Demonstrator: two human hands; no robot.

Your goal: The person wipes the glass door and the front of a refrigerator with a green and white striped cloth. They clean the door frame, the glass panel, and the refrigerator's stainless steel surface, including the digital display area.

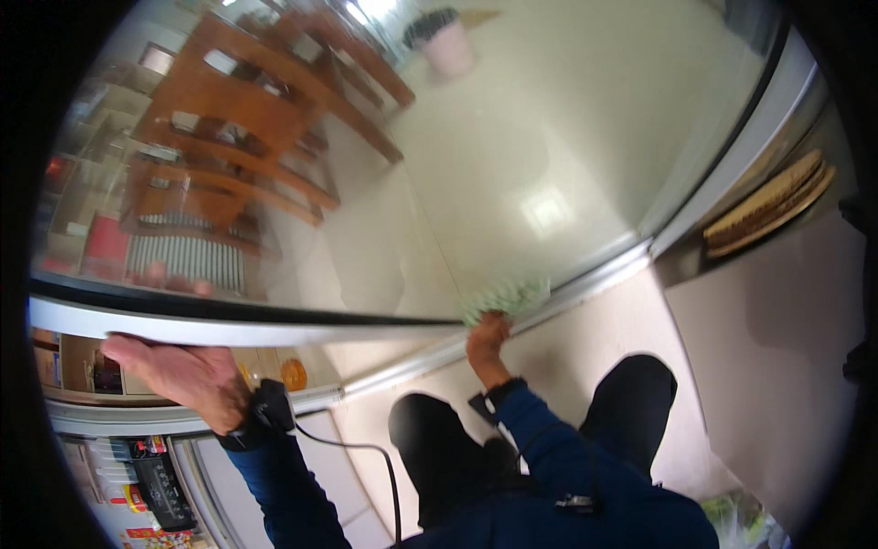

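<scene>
A large glass door (549, 137) in a silver-white frame (274, 331) stands before me. My left hand (187, 371) is at the frame's edge on the left, palm up against it. Pinkish shapes like fingertips show through the glass just above, so its fingers seem curled round the frame. Lower down, my right hand (489, 343) is closed on a pale green-and-white cloth (508, 300), which lies against the glass near the bottom. The cloth and right hand are slightly blurred, and part of the cloth is hidden by my fingers.
Beyond the glass are wooden chairs (247, 101) and a pink bin (448, 50) with a black liner. To the right, round woven mats (768, 206) lean beside a grey panel (777, 339). Shelves with packages (160, 485) stand at lower left. A black cable (389, 467) runs from my left wrist.
</scene>
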